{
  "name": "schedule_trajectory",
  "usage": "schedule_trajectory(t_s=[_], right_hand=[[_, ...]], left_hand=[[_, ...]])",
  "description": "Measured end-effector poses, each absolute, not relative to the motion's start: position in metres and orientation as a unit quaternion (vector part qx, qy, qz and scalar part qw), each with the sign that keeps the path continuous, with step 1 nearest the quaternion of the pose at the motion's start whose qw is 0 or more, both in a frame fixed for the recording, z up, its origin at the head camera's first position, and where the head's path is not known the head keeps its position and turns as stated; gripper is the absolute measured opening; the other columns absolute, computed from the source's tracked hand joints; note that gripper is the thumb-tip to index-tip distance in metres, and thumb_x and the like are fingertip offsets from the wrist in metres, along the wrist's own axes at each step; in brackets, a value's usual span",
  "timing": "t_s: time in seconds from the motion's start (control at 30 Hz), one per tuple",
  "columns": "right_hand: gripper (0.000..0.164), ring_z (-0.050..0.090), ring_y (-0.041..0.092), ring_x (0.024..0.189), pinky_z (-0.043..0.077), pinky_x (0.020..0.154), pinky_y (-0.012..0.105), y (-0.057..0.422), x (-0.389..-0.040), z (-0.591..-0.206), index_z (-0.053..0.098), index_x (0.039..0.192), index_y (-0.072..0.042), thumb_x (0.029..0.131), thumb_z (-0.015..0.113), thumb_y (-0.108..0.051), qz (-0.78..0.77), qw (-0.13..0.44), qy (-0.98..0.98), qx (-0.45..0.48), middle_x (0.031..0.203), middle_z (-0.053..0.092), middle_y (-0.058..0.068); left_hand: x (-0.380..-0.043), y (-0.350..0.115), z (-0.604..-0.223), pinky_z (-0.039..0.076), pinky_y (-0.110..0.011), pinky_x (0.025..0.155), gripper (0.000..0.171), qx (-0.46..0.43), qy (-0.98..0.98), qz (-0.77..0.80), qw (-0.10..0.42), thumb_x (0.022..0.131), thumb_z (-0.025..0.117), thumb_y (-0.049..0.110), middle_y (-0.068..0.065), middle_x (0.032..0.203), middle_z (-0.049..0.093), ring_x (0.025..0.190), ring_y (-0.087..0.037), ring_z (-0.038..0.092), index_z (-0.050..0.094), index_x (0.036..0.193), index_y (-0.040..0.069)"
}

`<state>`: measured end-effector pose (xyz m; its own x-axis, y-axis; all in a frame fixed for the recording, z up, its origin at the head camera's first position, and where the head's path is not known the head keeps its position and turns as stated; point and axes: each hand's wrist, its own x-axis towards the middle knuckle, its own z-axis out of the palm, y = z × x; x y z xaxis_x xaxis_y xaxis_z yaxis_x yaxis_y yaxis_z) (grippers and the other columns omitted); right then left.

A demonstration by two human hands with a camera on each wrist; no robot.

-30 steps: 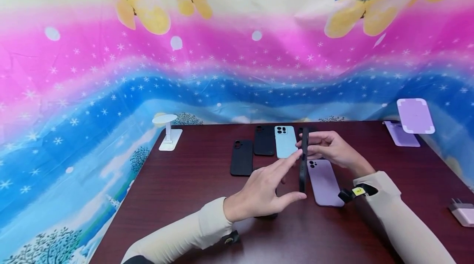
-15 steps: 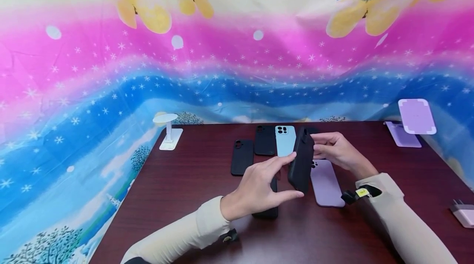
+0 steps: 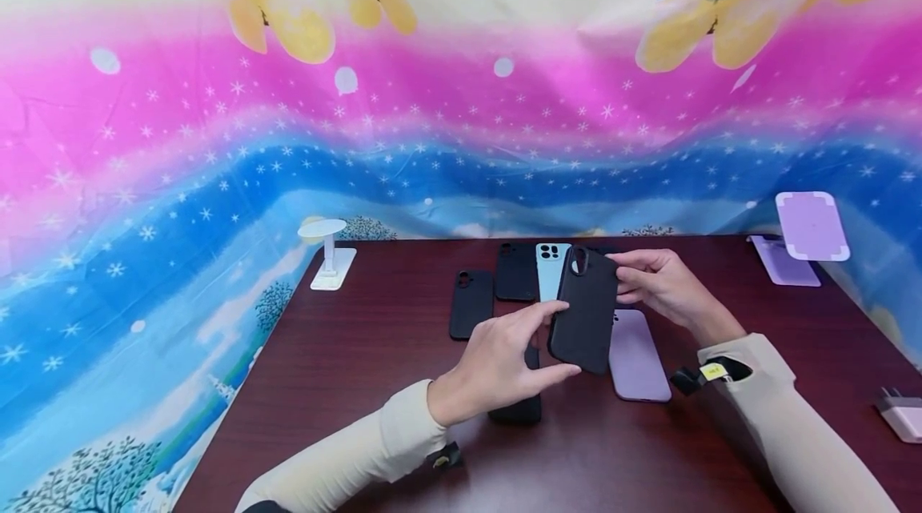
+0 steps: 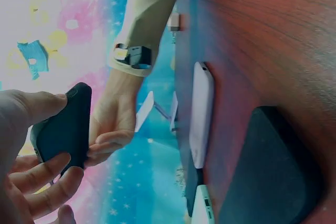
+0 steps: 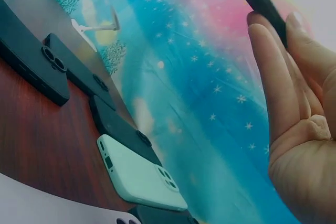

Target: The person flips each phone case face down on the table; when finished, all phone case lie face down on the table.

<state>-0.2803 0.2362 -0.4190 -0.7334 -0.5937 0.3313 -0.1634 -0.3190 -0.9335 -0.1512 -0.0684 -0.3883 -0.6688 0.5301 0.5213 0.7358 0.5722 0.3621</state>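
A black phone case (image 3: 587, 321) is held up above the table, its camera cutout at the top left and its flat back towards the head camera. Through the cutout a bit of light blue shows. My right hand (image 3: 673, 293) pinches its right edge near the top between thumb and fingers. My left hand (image 3: 493, 365) holds it at the left edge and the bottom corner; in the left wrist view, the thumb and fingertips touch opposite sides of the case (image 4: 71, 129). Just behind lies a light blue phone or case (image 3: 551, 269), and a purple one (image 3: 639, 361) lies below the right hand.
Several black phones or cases lie on the dark red table (image 3: 346, 385), one (image 3: 471, 305) on the left and another (image 3: 522, 405) partly under the left hand. A white stand (image 3: 330, 257) and a purple stand (image 3: 810, 229) occupy the back corners. A charger plug (image 3: 900, 413) is at right.
The black phone case has turned from edge-on to showing its broad back. My right hand has shifted slightly right with its edge, and my left hand has moved slightly left.
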Motion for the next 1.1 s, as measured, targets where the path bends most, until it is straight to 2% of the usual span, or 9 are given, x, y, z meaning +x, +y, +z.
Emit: schedule_trajectory(t_s=[0.13,0.23,0.3,0.4,0.57,0.73,0.87,1.0,1.1], right_hand=[[0.037,0.080,0.017,0.084,0.062,0.071,0.036,0.236,-0.277,-0.413,0.074,0.127,-0.016,0.104,0.054,0.003,-0.682,0.135,0.654,-0.299,0.107,0.080,0.000],[0.028,0.079,0.020,0.078,0.062,0.069,0.044,0.232,-0.274,-0.410,0.072,0.128,-0.005,0.102,0.061,-0.004,-0.629,0.129,0.718,-0.268,0.101,0.081,-0.001],[0.032,0.079,0.022,0.077,0.061,0.069,0.050,0.229,-0.272,-0.409,0.068,0.130,0.004,0.101,0.065,-0.010,-0.598,0.129,0.751,-0.249,0.098,0.081,-0.001],[0.041,0.078,0.022,0.078,0.062,0.069,0.050,0.224,-0.271,-0.408,0.065,0.131,0.010,0.099,0.069,-0.016,-0.553,0.138,0.789,-0.228,0.096,0.081,0.004],[0.039,0.077,0.029,0.082,0.063,0.065,0.042,0.220,-0.268,-0.410,0.069,0.128,0.004,0.097,0.073,-0.019,-0.493,0.157,0.829,-0.211,0.100,0.079,0.018],[0.038,0.077,0.036,0.083,0.061,0.060,0.043,0.218,-0.269,-0.416,0.072,0.126,-0.001,0.095,0.075,-0.023,-0.447,0.161,0.854,-0.210,0.096,0.079,0.016],[0.034,0.077,0.032,0.077,0.061,0.057,0.044,0.214,-0.272,-0.425,0.074,0.122,-0.003,0.095,0.075,-0.023,-0.424,0.160,0.870,-0.196,0.090,0.079,0.013],[0.028,0.076,0.027,0.071,0.059,0.054,0.039,0.209,-0.274,-0.434,0.075,0.118,-0.003,0.095,0.074,-0.019,-0.398,0.149,0.885,-0.191,0.087,0.079,0.012],[0.025,0.076,0.023,0.068,0.058,0.053,0.036,0.204,-0.275,-0.436,0.076,0.116,-0.003,0.095,0.074,-0.017,-0.375,0.137,0.896,-0.193,0.088,0.079,0.013]], left_hand=[[-0.152,-0.066,-0.393,0.039,-0.008,0.057,0.072,-0.369,-0.885,-0.222,0.175,0.087,0.078,0.056,0.009,0.103,0.076,0.069,0.004,0.060,0.056,0.144,0.019],[-0.153,-0.065,-0.399,0.039,-0.009,0.056,0.067,-0.366,-0.901,-0.183,0.143,0.086,0.076,0.059,0.011,0.101,0.076,0.067,0.005,0.059,0.057,0.138,0.022],[-0.154,-0.064,-0.404,0.038,-0.010,0.054,0.063,-0.365,-0.909,-0.160,0.120,0.086,0.076,0.061,0.012,0.095,0.075,0.065,0.005,0.057,0.055,0.133,0.024],[-0.155,-0.060,-0.411,0.036,-0.013,0.052,0.060,-0.369,-0.914,-0.139,0.094,0.087,0.075,0.061,0.011,0.088,0.074,0.063,0.004,0.055,0.053,0.128,0.024],[-0.158,-0.051,-0.423,0.037,-0.014,0.052,0.056,-0.378,-0.913,-0.140,0.057,0.086,0.076,0.059,0.011,0.083,0.072,0.063,0.003,0.054,0.053,0.124,0.024],[-0.162,-0.046,-0.430,0.035,-0.015,0.051,0.055,-0.394,-0.908,-0.130,0.047,0.086,0.076,0.060,0.015,0.072,0.064,0.057,0.003,0.049,0.054,0.122,0.024],[-0.167,-0.043,-0.435,0.037,-0.018,0.059,0.055,-0.401,-0.908,-0.118,0.029,0.087,0.076,0.058,0.015,0.068,0.059,0.056,0.003,0.047,0.054,0.123,0.023],[-0.171,-0.040,-0.441,0.039,-0.022,0.069,0.053,-0.400,-0.909,-0.116,0.000,0.088,0.076,0.055,0.014,0.068,0.058,0.057,0.002,0.048,0.053,0.123,0.021],[-0.174,-0.038,-0.445,0.040,-0.024,0.072,0.054,-0.396,-0.913,-0.102,-0.005,0.088,0.076,0.056,0.013,0.068,0.058,0.058,0.000,0.049,0.053,0.123,0.022]])
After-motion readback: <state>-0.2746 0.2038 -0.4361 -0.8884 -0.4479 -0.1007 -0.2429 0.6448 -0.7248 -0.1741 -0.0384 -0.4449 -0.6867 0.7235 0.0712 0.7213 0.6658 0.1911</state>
